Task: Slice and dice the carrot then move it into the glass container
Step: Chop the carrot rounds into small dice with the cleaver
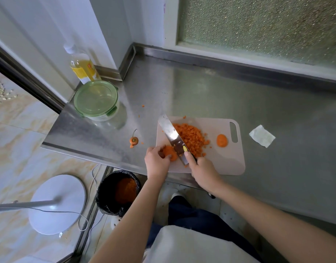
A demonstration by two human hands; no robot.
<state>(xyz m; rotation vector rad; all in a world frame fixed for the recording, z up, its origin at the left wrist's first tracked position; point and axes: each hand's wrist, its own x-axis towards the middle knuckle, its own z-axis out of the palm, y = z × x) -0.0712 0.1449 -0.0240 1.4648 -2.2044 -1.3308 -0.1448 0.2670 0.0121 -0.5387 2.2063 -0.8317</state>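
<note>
We pin the uncut carrot piece (170, 153) on the cutting board (229, 160) under our left hand's (156, 161) curled fingers, just left of the knife (172, 134) our right hand (202, 168) grips, blade running away from us, diced pile (191, 137) to its right, lidded glass container (96, 101) well off far-left

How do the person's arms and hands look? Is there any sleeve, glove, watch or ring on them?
The left hand and the right hand are both bare, with no gloves. No ring, watch or bracelet shows. The left forearm and the right forearm are uncovered as far as the picture shows; no sleeve is in view.
</note>
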